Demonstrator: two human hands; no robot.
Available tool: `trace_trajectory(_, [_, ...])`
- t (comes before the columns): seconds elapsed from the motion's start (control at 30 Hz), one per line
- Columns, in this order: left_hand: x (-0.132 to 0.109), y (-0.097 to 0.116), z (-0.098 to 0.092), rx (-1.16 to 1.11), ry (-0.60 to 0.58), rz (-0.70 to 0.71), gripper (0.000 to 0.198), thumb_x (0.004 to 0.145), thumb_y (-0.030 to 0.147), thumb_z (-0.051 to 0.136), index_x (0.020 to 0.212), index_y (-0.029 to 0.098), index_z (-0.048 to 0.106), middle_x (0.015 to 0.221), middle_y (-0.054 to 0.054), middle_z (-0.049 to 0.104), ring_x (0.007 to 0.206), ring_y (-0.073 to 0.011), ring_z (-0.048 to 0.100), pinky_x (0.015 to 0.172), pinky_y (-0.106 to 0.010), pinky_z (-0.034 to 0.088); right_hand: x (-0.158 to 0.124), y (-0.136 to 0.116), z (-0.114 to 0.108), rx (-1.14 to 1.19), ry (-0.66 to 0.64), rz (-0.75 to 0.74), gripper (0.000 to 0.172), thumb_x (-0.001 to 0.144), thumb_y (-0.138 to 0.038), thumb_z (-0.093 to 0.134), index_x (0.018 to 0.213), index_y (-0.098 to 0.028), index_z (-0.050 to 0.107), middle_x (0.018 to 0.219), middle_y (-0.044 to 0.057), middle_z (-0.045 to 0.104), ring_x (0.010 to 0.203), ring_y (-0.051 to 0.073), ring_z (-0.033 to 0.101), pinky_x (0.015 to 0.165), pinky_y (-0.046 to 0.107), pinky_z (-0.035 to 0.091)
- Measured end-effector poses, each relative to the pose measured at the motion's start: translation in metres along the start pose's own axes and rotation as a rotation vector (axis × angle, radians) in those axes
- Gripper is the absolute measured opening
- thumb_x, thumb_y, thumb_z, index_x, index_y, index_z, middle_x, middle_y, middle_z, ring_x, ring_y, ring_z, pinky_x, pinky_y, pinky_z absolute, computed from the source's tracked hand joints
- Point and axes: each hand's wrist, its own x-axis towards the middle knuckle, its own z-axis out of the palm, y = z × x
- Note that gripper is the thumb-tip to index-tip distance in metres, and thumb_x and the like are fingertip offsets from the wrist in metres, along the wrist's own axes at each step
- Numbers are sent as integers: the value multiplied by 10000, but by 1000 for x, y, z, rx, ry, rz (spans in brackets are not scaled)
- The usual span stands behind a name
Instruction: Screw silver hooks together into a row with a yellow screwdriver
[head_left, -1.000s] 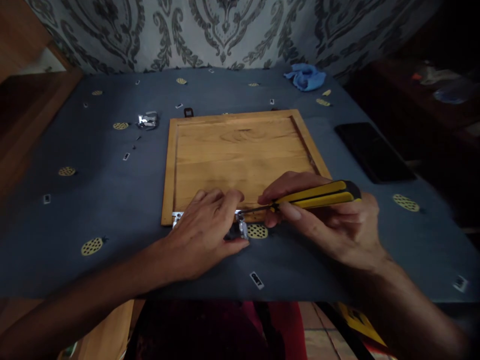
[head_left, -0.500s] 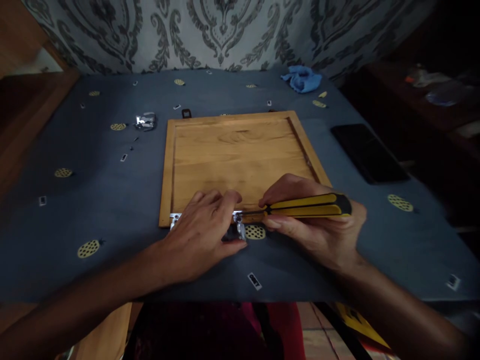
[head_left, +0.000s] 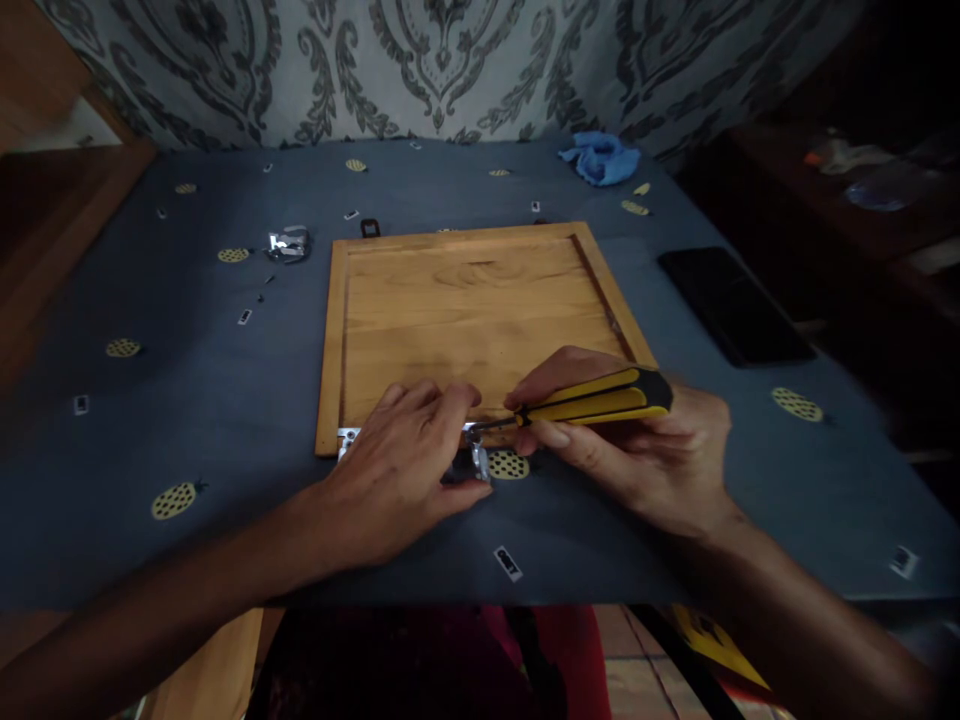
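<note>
A framed wooden panel (head_left: 457, 300) lies flat on the cloth-covered table. At its near edge is a shiny metal fitting (head_left: 480, 455), perhaps a hinge or latch, mostly hidden under my left hand (head_left: 401, 455). That hand grips the fitting against the panel, fingers curled over it and thumb by its lower end. My right hand (head_left: 637, 450) is closed round the yellow-and-black handle of a screwdriver (head_left: 592, 400). The screwdriver's shaft points left, its tip at the fitting's right end; whether it sits in a screw head is too small to tell.
Another shiny metal piece (head_left: 289, 243) lies left of the panel, with tiny screw-like bits (head_left: 261, 297) nearby. Dark metal loops (head_left: 370, 228) show at the panel's far edge. A black phone (head_left: 735, 305) rests to the right, a blue cloth (head_left: 601, 158) at the back.
The screwdriver's handle has tilted up and shifted slightly left, and the fingers of my right hand have moved with it. My left hand stays in place on the fitting.
</note>
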Motion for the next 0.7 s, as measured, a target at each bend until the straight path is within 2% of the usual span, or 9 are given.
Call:
trace_trajectory(0.23, [1, 1, 0, 4, -3, 2, 461, 835, 302, 773, 1174, 198, 480, 1052, -70, 670, 1025, -291, 608, 874, -433, 496, -2, 6, 2, -25, 24, -95, 64, 882, -239, 752, 894, -297, 728, 862, 13, 724, 733, 192, 675, 609, 371, 540])
trace_trajectory(0.57, [-1, -1, 1, 13, 2, -1, 458, 851, 321, 756, 1190, 210, 469, 1093, -70, 655, 1050, -290, 602, 883, -435, 497, -1, 6, 3, -73, 36, -106, 49, 878, -280, 755, 883, -319, 727, 847, 8, 728, 704, 204, 671, 578, 386, 542])
trace_trajectory(0.7, [-1, -1, 1, 20, 5, 2, 442, 856, 315, 748, 1179, 208, 466, 1074, -64, 652, 1026, -280, 603, 866, -417, 490, -5, 4, 3, -55, 116, -93, 89, 885, -217, 736, 941, -286, 732, 848, 15, 727, 696, 186, 669, 572, 367, 539])
